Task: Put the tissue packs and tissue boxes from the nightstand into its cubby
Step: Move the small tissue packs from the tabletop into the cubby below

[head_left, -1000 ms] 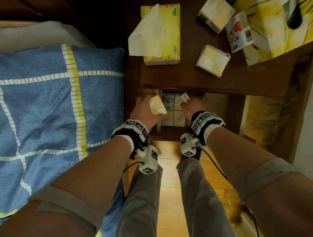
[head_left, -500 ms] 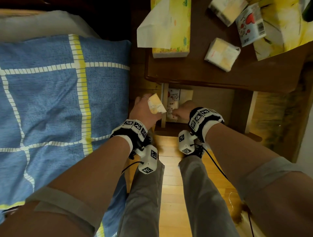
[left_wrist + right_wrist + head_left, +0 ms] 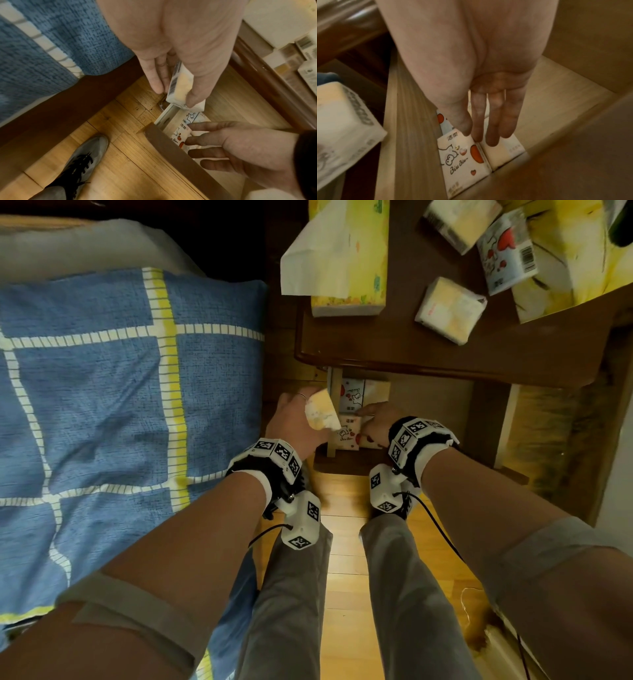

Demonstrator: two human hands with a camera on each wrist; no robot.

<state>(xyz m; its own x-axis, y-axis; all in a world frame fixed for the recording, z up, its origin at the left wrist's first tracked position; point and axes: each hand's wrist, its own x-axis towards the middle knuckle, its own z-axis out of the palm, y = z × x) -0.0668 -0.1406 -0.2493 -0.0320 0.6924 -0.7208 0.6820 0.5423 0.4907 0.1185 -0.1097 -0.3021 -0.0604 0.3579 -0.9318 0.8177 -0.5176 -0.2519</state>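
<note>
My left hand (image 3: 298,419) hovers just left of the cubby (image 3: 435,405) under the nightstand and pinches a yellow-white tissue pack (image 3: 180,83) between thumb and fingers. My right hand (image 3: 488,136) reaches into the cubby, its straight fingers resting on a printed "Biu Biu" pack (image 3: 465,152) and a yellow pack (image 3: 503,152) lying side by side. Further packs (image 3: 363,395) lie behind them. On the nightstand top (image 3: 376,347) sit a yellow tissue box (image 3: 356,268) with a tissue sticking out, two yellow-white packs (image 3: 448,313) (image 3: 455,220) and a printed pack (image 3: 507,258).
A bed with a blue checked cover (image 3: 120,405) stands close on the left. A large yellow package (image 3: 575,251) fills the nightstand's far right corner. Wooden floor (image 3: 346,559) and my legs lie below the hands. A cable (image 3: 442,532) trails from my right wrist.
My right hand carried a small pack down into the cubby and let it go; its fingers now lie flat on the packs. My left hand still holds its pack.
</note>
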